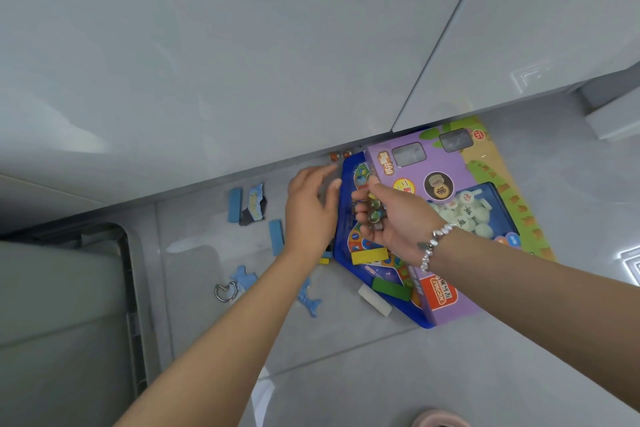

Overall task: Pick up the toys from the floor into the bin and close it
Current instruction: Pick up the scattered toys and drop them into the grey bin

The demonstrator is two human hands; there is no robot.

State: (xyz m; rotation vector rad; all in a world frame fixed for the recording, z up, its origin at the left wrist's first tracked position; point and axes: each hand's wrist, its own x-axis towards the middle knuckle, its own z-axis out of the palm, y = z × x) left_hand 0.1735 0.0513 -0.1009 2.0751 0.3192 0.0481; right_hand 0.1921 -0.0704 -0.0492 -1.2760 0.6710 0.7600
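Observation:
My right hand (384, 218) is turned palm up over the blue game board (349, 267), its fingers cupped round several glass marbles (375, 210). My left hand (310, 208) reaches with straight fingers toward the board's far left edge, near two small orange pieces (339, 155) by the cabinet base. A yellow block (369, 255) and a green block (391, 288) lie on the board. A white block (375, 300) lies at its near edge. The grey bin (124, 288) stands at the left with its top open.
A purple chess box (446, 163) lies under the board's right side. Blue blocks (234, 204) (276, 236), blue puzzle pieces (244, 279) (310, 300), a torn card (255, 206) and a metal ring (225, 291) lie on the floor. Grey cabinet doors (242, 62) rise behind.

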